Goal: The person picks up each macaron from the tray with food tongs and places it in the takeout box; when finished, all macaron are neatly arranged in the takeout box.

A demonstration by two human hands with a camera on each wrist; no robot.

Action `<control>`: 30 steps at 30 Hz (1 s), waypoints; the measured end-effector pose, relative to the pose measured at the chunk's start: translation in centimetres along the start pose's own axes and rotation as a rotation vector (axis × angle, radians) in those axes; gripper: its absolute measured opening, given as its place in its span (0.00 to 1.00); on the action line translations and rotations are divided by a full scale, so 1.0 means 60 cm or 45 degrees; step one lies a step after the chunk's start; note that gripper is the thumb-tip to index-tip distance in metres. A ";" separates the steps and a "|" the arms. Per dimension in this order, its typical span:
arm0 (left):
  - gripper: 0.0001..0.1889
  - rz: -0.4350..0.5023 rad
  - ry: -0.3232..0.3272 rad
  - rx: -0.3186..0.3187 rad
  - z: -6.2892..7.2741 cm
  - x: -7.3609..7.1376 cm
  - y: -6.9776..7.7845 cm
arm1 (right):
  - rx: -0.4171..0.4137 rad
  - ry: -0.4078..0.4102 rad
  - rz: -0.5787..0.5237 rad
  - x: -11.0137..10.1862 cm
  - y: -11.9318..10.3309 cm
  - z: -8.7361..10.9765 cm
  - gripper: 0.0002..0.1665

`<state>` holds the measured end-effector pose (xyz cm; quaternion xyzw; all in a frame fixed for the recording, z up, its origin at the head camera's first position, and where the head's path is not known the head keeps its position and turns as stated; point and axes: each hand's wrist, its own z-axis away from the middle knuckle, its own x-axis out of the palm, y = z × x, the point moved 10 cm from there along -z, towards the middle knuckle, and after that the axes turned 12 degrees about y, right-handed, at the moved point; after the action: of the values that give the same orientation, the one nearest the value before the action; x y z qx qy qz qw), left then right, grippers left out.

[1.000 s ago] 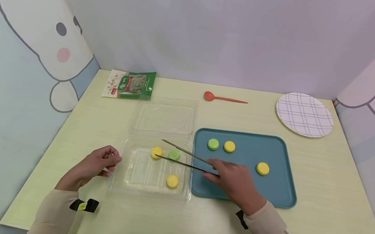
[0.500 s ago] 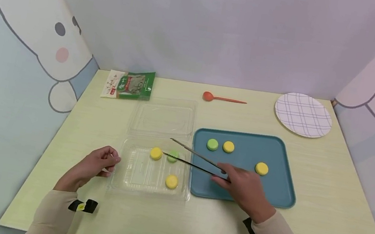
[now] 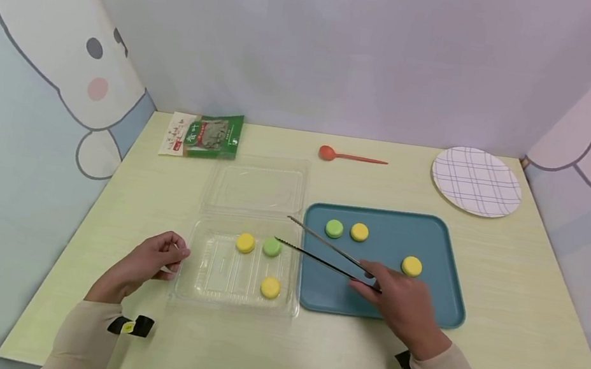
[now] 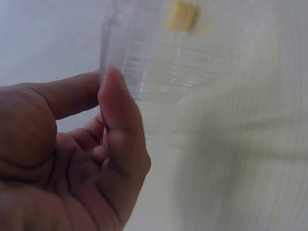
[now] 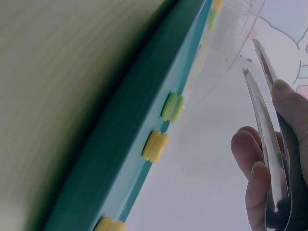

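Across the worktop (image 3: 222, 353), left hand (image 3: 146, 261) pinches a box's (image 3: 223, 273) left edge; right hand (image 3: 406, 305) grips tongs (image 3: 318, 260) over a tray's (image 3: 389, 235) left edge.

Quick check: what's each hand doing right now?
Left hand: pinching the edge of the clear container.
Right hand: holding the tongs, tips apart.

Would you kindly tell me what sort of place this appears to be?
Possibly a small staged booth rather than a working kitchen: a pale wood-grain table sits between cartoon-printed side walls and a plain back wall, with a blue tray of yellow and green macarons on it.
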<state>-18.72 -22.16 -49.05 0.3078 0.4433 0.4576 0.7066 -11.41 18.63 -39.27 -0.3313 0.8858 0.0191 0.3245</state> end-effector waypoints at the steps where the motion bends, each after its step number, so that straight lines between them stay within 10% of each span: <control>1: 0.10 0.000 0.001 -0.001 0.000 0.000 0.000 | 0.003 -0.001 0.008 -0.002 0.001 0.001 0.35; 30: 0.11 0.013 -0.012 0.002 0.001 0.000 0.005 | 0.171 -0.035 0.193 -0.055 0.047 0.053 0.37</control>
<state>-18.77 -22.08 -48.79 0.3128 0.4388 0.4592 0.7062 -9.45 23.50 -40.36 -0.2407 0.9030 -0.0112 0.3556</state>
